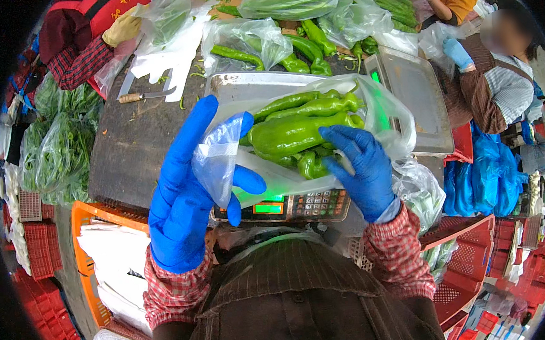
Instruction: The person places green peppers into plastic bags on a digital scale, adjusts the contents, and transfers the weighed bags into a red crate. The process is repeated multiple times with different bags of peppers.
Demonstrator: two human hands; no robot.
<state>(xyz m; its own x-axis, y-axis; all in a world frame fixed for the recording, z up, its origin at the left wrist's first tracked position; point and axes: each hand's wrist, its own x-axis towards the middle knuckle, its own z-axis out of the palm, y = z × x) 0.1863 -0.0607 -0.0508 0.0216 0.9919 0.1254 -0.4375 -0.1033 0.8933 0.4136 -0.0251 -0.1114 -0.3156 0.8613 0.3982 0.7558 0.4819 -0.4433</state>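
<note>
Several long green peppers point(298, 135) lie in a clear plastic bag point(399, 114) on a metal weighing-scale pan point(235, 80). My left hand point(184, 190), in a blue glove, is at the bag's left end with a corner of the film caught among its fingers. Two of its fingers are spread away from the film. Also gloved in blue, my right hand point(362, 168) rests its fingertips on the right ends of the peppers. Whether it grips one cannot be told. Below the bag, the scale's keypad point(320, 204) and lit green display point(268, 208) show.
A knife with a wooden handle point(130, 98) lies on the dark table point(115, 157). Loose and bagged peppers point(312, 53) are at the back. A second scale point(414, 98) stands right. An orange crate point(87, 259) holds white bags. Co-workers' gloved hands point(122, 26) are across the table.
</note>
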